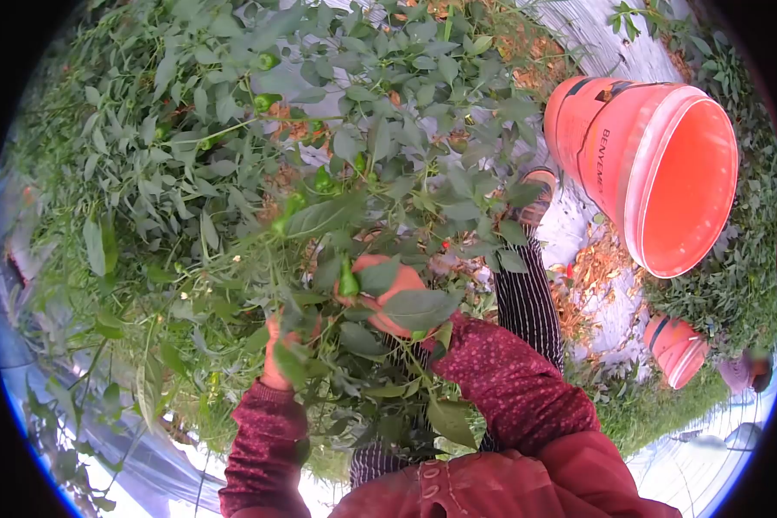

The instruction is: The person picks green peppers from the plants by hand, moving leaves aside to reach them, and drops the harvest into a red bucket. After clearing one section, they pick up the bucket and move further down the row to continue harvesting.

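Observation:
My right hand reaches into a leafy pepper plant, its fingers closed around a green pepper that hangs point up among the leaves. Large leaves cover part of that hand. Lower and to the left, my left hand is among the stems and foliage; its fingers are mostly hidden, and I cannot see what they touch. More green peppers grow on the branches above both hands, one near the top.
At the upper right a large orange bucket lies tilted, its mouth facing me. A smaller-looking orange bucket is farther off, near another person. Pale plastic sheeting and dry leaves cover ground between the rows. My shoe stands by the plants.

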`<state>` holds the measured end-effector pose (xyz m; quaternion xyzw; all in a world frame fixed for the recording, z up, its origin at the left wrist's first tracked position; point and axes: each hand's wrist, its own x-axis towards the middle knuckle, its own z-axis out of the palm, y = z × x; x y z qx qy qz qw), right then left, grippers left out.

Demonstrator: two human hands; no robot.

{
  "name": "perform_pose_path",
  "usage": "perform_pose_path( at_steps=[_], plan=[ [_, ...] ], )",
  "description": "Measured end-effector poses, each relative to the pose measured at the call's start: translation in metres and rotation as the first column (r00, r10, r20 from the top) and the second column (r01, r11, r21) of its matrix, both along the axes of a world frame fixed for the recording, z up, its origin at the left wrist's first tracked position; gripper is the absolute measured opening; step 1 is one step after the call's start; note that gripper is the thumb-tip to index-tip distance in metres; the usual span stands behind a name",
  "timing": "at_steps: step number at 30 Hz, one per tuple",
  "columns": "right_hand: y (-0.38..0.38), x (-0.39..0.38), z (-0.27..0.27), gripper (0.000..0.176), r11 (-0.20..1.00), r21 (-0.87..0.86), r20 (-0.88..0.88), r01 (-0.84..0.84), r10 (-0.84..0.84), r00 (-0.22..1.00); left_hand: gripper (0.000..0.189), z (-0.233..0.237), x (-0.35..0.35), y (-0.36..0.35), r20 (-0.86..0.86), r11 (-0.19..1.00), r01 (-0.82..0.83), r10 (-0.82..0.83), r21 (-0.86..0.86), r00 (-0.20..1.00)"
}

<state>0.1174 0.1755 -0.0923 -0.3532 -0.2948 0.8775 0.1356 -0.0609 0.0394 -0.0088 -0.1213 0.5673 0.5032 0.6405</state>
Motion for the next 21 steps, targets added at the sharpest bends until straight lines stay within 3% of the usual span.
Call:
perform_pose_path(
  at_steps=[1,3,4,5,6,7,8,9,11,12,13,15,16,19,21],
  plan=[
    [-0.007,0.002,-0.002,0.016,1.000,-0.006,0.004,0.004,-0.003,1.000,0.046,0.008,0.003,0.005,0.004,1.000,0.004,-0.003,-0.006,1.000],
    [-0.013,0.007,-0.002,0.020,0.878,0.476,0.056,-0.044,0.020,0.998,0.045,0.028,0.023,0.035,0.024,0.944,-0.118,0.132,-0.308,0.991],
    [-0.002,0.010,0.009,0.023,0.839,0.524,0.143,-0.148,0.085,0.986,0.045,0.035,0.030,0.039,0.016,0.873,-0.171,0.200,-0.457,0.980],
    [-0.002,0.011,0.007,0.023,0.847,0.510,0.142,-0.149,0.087,0.986,0.045,0.041,0.032,0.035,0.013,0.865,-0.171,0.201,-0.472,0.980],
    [0.002,0.010,0.002,0.025,0.761,0.628,0.149,-0.163,0.088,0.985,0.039,0.047,0.034,0.032,-0.223,0.887,0.321,-0.405,-0.333,0.887],
    [0.004,0.009,0.000,0.027,0.654,0.737,0.153,-0.171,0.086,0.985,0.033,0.052,0.035,0.033,-0.479,0.589,0.740,-0.777,-0.325,0.408],
    [0.006,0.011,0.003,0.031,0.653,0.738,0.148,-0.168,0.087,0.985,0.025,0.051,0.040,0.040,-0.212,0.824,0.317,-0.454,-0.470,0.865],
    [0.005,0.010,0.004,0.031,0.657,0.736,0.141,-0.162,0.085,0.986,0.025,0.058,0.033,0.043,-0.216,0.821,0.316,-0.457,-0.475,0.863],
    [0.004,0.009,0.005,0.029,0.732,0.625,0.237,-0.270,0.151,0.960,0.024,0.074,0.019,0.054,-0.269,0.723,0.485,-0.656,-0.492,0.705],
    [0.003,0.010,0.006,0.029,0.738,0.619,0.235,-0.270,0.154,0.960,0.012,0.079,0.019,0.063,-0.540,0.632,0.650,-0.751,-0.422,0.380],
    [0.005,0.010,0.009,0.027,0.717,0.627,0.261,-0.304,0.175,0.949,0.012,0.096,0.014,0.069,-0.529,0.625,0.649,-0.760,-0.434,0.379],
    [0.007,0.008,0.013,0.026,0.697,0.637,0.280,-0.330,0.189,0.941,0.012,0.126,0.001,0.077,-0.286,0.709,0.513,-0.682,-0.484,0.673],
    [0.007,0.008,0.014,0.025,0.703,0.628,0.290,-0.334,0.186,0.939,0.015,0.129,0.005,0.081,-0.329,0.906,0.356,-0.416,-0.229,0.848],
    [0.003,0.006,0.018,0.024,0.684,0.616,0.322,-0.390,0.234,0.918,0.020,0.115,0.017,0.111,-0.411,0.928,0.331,-0.372,-0.169,0.833],
    [0.004,0.008,0.011,0.025,0.644,0.617,0.366,-0.452,0.273,0.890,0.009,0.103,0.043,0.145,-0.342,0.947,0.291,-0.320,-0.135,0.884]
  ],
)
